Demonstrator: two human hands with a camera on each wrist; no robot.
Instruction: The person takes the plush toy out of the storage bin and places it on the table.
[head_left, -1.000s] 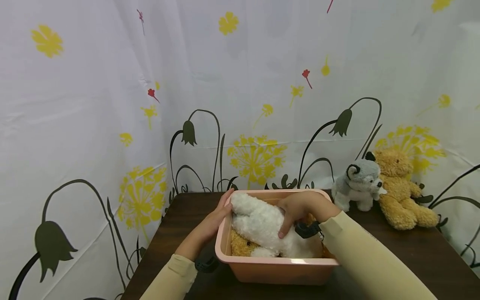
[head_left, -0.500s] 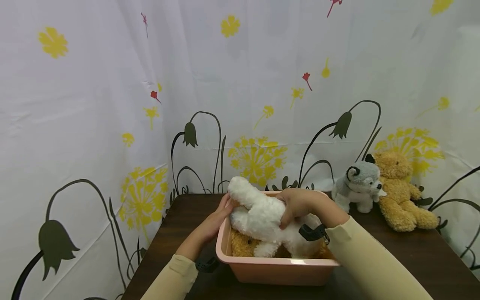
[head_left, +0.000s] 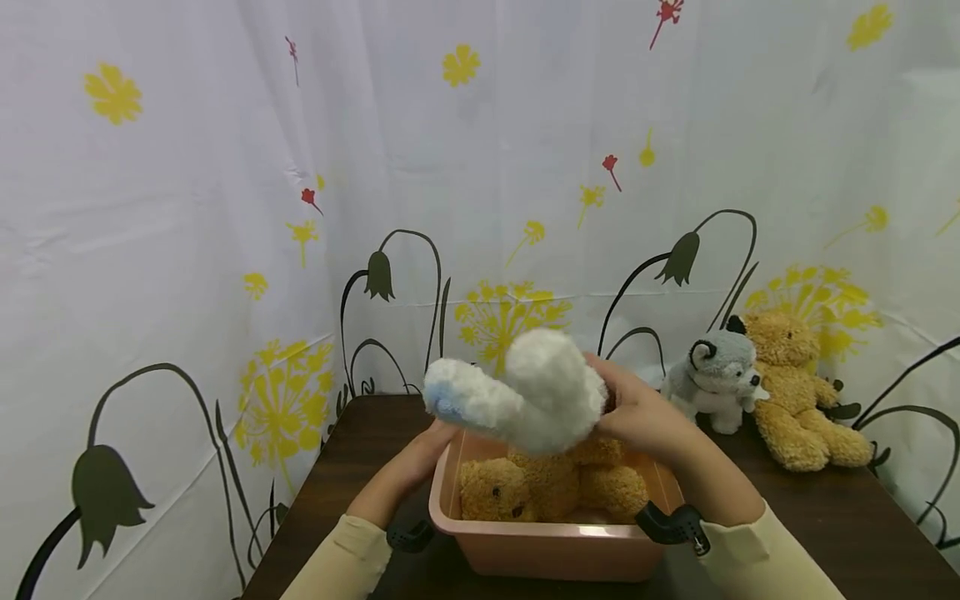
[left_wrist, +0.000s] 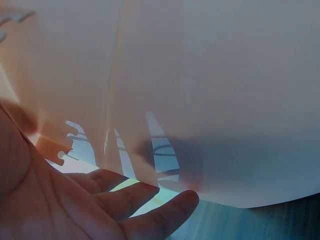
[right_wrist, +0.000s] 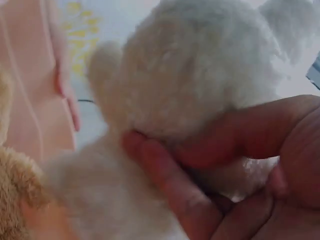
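In the head view my right hand (head_left: 637, 417) grips a white stuffed toy (head_left: 551, 392) above a pink plastic bin. A light-blue patch shows on the end of one of the toy's limbs or ears. The right wrist view shows the thumb and fingers (right_wrist: 170, 175) pinching its white fur. The bin (head_left: 555, 550) stands on the table, a tan teddy bear (head_left: 495, 492) lying inside it. My left hand (head_left: 412, 462) is at the bin's left side. Its fingers (left_wrist: 165, 212), nearly straight, lie along the outer wall in the left wrist view.
At the table's right back, a grey-and-white stuffed dog (head_left: 716, 375) sits beside another tan teddy bear (head_left: 798, 400). Behind the dark brown table (head_left: 360, 433) hangs a white curtain (head_left: 187, 208) with flower prints.
My right hand has lifted the white stuffed toy out of the bin, uncovering the teddy bear lying below. The left hand has stayed at the bin's left side.
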